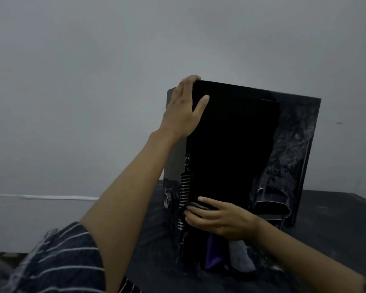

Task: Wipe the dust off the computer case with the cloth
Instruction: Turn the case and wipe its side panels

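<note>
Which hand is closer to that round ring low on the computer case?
The right hand. It presses the cloth on the computer case just beside the round ring. The left hand grips the case's top corner, far above it.

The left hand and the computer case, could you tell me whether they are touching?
Touching. The head view shows the left hand gripping the top corner of the computer case, fingers curled over the edge and thumb pressed on the dark side panel.
</note>
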